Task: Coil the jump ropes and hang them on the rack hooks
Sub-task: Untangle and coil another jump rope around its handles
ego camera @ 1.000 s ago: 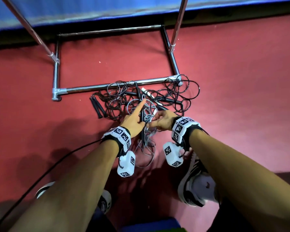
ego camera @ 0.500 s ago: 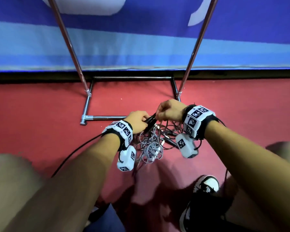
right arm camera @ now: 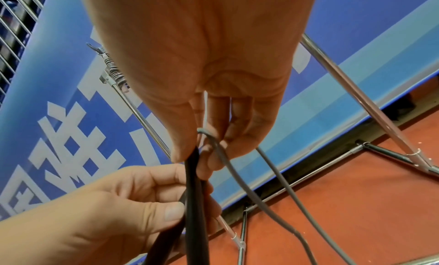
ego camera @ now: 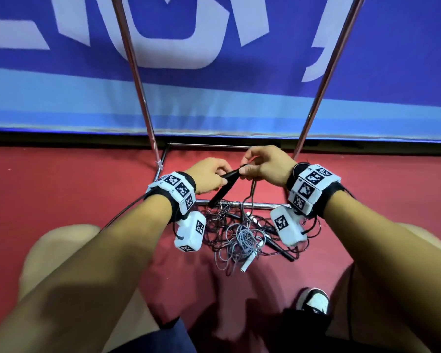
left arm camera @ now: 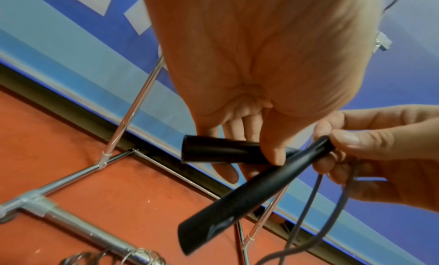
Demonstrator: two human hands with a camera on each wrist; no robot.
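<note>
My left hand (ego camera: 218,175) grips two black jump rope handles (ego camera: 225,186), which cross each other in the left wrist view (left arm camera: 249,190). My right hand (ego camera: 247,169) pinches the handles' upper ends together with the grey cord (right arm camera: 237,167). The cord (ego camera: 250,197) hangs from that hand down to a tangled pile of ropes (ego camera: 239,238) on the red floor. Both hands are held above the pile, in front of the rack's two slanted chrome uprights (ego camera: 135,72). No rack hooks show in the head view.
The rack's base bar (ego camera: 265,206) lies on the floor just behind the pile. A blue banner (ego camera: 214,105) stands behind the rack. My shoe (ego camera: 313,300) is at the lower right, and my knees flank the pile. A spring clip (right arm camera: 114,72) hangs on one upright.
Both hands have risen from the floor pile with the black handles, and the grey cord now trails up from it. My view has tilted up to take in the banner and uprights.
</note>
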